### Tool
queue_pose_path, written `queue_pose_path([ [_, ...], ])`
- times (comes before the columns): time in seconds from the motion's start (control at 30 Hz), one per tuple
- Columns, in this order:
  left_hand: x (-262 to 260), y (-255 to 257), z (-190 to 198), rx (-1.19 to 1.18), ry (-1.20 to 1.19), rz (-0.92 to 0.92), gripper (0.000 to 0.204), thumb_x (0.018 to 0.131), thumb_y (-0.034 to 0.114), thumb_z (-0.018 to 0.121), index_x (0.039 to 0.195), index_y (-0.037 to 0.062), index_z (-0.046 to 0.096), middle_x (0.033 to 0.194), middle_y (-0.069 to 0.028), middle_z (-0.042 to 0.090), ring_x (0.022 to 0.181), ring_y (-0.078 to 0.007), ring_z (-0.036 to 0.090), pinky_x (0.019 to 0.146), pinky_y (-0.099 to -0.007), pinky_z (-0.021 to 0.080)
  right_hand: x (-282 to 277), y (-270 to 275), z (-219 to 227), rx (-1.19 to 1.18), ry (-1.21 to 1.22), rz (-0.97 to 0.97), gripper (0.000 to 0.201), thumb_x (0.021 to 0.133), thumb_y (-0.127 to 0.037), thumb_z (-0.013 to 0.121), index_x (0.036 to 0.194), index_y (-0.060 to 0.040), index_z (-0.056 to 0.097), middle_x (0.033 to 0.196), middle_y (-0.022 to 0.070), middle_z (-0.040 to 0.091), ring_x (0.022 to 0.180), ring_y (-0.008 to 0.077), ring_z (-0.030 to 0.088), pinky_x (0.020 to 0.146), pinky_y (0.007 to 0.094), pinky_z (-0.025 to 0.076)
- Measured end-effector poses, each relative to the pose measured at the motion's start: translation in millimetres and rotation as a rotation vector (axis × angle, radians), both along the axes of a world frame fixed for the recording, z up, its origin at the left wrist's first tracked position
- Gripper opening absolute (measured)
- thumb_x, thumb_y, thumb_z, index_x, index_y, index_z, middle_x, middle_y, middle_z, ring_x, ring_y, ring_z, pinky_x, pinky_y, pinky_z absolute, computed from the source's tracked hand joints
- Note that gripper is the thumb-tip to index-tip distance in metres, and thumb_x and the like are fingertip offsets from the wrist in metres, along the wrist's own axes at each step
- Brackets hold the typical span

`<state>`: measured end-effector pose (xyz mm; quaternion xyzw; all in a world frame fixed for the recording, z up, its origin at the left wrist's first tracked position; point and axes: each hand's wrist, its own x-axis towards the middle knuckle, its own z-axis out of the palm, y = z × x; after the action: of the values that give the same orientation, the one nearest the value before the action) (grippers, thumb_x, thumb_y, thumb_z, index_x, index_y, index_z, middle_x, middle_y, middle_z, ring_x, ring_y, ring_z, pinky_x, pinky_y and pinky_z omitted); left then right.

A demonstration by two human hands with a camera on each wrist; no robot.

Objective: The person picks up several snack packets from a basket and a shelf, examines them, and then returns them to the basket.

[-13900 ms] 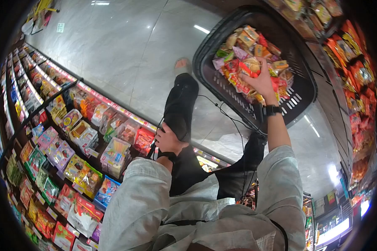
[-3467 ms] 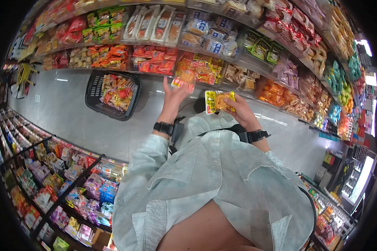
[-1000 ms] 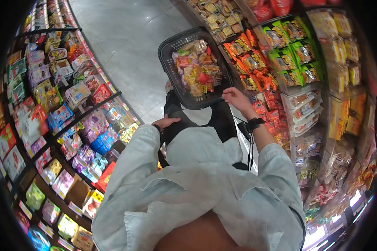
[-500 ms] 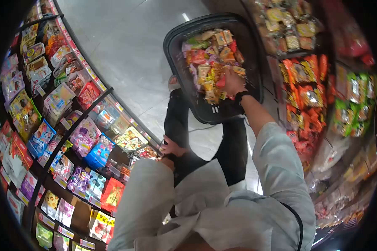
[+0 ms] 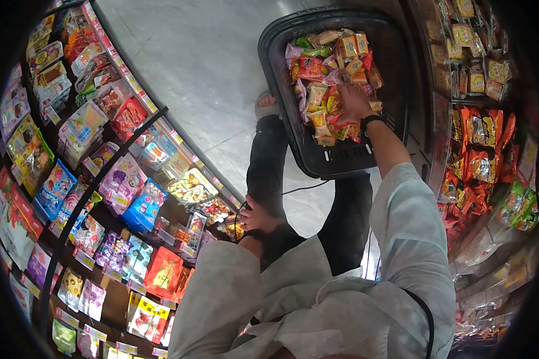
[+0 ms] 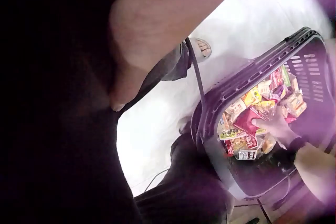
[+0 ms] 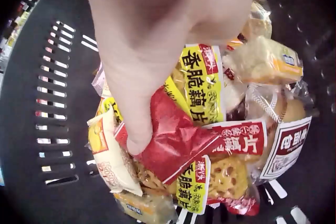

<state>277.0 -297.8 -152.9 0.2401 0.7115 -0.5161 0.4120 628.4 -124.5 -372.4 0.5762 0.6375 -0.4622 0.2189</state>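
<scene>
My right hand [image 5: 354, 103] reaches down among the small snack packets [image 5: 317, 96] heaped in a black shopping basket [image 5: 395, 131]. In the right wrist view its thumb lies on a shiny red packet [image 7: 176, 134], and the other fingers are hidden behind the hand; I cannot tell whether they grip anything. Yellow-and-clear packets of lotus root chips [image 7: 202, 82] lie around it, with a clear-wrapped bread [image 7: 286, 140] to the right. My left hand [image 5: 259, 216] rests on my dark-trousered left leg, fingers spread and holding nothing. The left wrist view has this hand [image 6: 152, 24] large at the top.
A low shelf of bagged sweets [image 5: 126, 185] runs along the left. On the right, bins hold orange-wrapped snacks [image 5: 482, 149] and small wrapped cakes [image 5: 476, 45]. Grey floor [image 5: 203, 72] lies between. A thin black cord [image 5: 305, 189] crosses near my legs.
Earlier both hands held packets at the shelf. Since one second ago my right hand has moved into the basket's heap from beside its rim, and my head view has dropped closer.
</scene>
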Motion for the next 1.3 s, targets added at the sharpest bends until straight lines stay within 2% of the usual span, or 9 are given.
queue_pose_path([
  [0.03,-3,1,0,-0.005,-0.011,0.015,0.150,0.057,0.045,0.097,0.159,0.0182,-0.011,0.153,-0.0356,0.020,0.141,-0.0558,0.030,0.111,-0.0703,0.030,-5,-2,6,-0.117,0.023,-0.081,0.132,0.051,-0.034,0.096,0.157,-0.0124,0.021,0.152,0.0255,0.040,0.135,0.0448,0.048,0.109,0.0478,0.045],
  [0.17,-7,-3,-2,-0.004,-0.020,0.031,0.150,0.058,0.044,0.097,0.159,0.0186,-0.012,0.155,-0.0366,0.016,0.142,-0.0571,0.027,0.112,-0.0713,0.028,-18,-28,-3,-0.060,0.123,-0.126,0.128,0.055,-0.034,0.096,0.157,-0.0114,0.021,0.157,0.0272,0.033,0.132,0.0446,0.051,0.106,0.0496,0.049],
  [0.27,-11,-18,-6,0.021,-0.001,-0.052,0.149,0.056,0.048,0.096,0.159,0.0210,-0.008,0.147,-0.0295,0.030,0.139,-0.0500,0.035,0.108,-0.0671,0.034,-31,-33,-7,-0.010,0.055,-0.167,0.119,0.061,-0.033,0.093,0.156,-0.0123,0.025,0.158,0.0245,0.033,0.133,0.0436,0.050,0.106,0.0491,0.048],
  [0.47,-13,-16,-3,0.023,-0.020,-0.037,0.148,0.057,0.049,0.095,0.159,0.0196,-0.008,0.147,-0.0325,0.029,0.139,-0.0530,0.034,0.107,-0.0677,0.035,-42,-45,1,0.013,0.029,-0.156,0.104,0.067,-0.031,0.090,0.150,-0.0092,0.031,0.143,0.0253,0.052,0.119,0.0430,0.061,0.098,0.0477,0.052],
  [0.77,-7,-9,0,0.022,-0.020,-0.034,0.147,0.057,0.049,0.095,0.158,0.0175,-0.007,0.145,-0.0300,0.030,0.135,-0.0520,0.039,0.106,-0.0674,0.035,-5,-49,28,0.119,0.088,-0.490,0.098,0.068,-0.030,0.090,0.145,-0.0050,0.036,0.127,0.0245,0.065,0.117,0.0394,0.064,0.099,0.0455,0.051],
  [0.87,-9,-11,-3,0.012,-0.032,0.024,0.152,0.057,0.044,0.097,0.158,0.0191,-0.013,0.150,-0.0365,0.022,0.140,-0.0579,0.029,0.110,-0.0706,0.031,6,-29,67,0.119,0.212,-0.600,0.098,0.067,-0.030,0.091,0.144,-0.0034,0.037,0.126,0.0248,0.065,0.118,0.0379,0.064,0.101,0.0433,0.051],
  [1.0,-10,-14,-5,0.010,-0.019,0.035,0.151,0.057,0.045,0.097,0.158,0.0189,-0.013,0.151,-0.0359,0.022,0.141,-0.0561,0.028,0.111,-0.0702,0.030,0,-10,93,0.050,0.396,-0.402,0.092,0.067,-0.029,0.091,0.141,-0.0028,0.043,0.122,0.0247,0.066,0.117,0.0390,0.064,0.102,0.0426,0.050],
  [1.03,-10,-16,-5,0.015,-0.017,0.025,0.151,0.057,0.045,0.097,0.158,0.0188,-0.012,0.151,-0.0358,0.022,0.142,-0.0556,0.028,0.111,-0.0702,0.030,-12,7,112,-0.117,0.407,-0.355,0.091,0.066,-0.022,0.091,0.143,-0.0023,0.045,0.137,0.0251,0.056,0.131,0.0363,0.055,0.109,0.0402,0.045],
  [1.3,-7,-19,-10,0.042,0.029,-0.086,0.146,0.056,0.052,0.095,0.159,0.0194,-0.003,0.141,-0.0271,0.035,0.133,-0.0476,0.042,0.105,-0.0638,0.038,-63,-21,5,-0.122,0.376,0.159,0.088,0.057,-0.025,0.092,0.134,-0.0166,0.052,0.135,0.0156,0.052,0.121,0.0411,0.057,0.098,0.0475,0.051],
])
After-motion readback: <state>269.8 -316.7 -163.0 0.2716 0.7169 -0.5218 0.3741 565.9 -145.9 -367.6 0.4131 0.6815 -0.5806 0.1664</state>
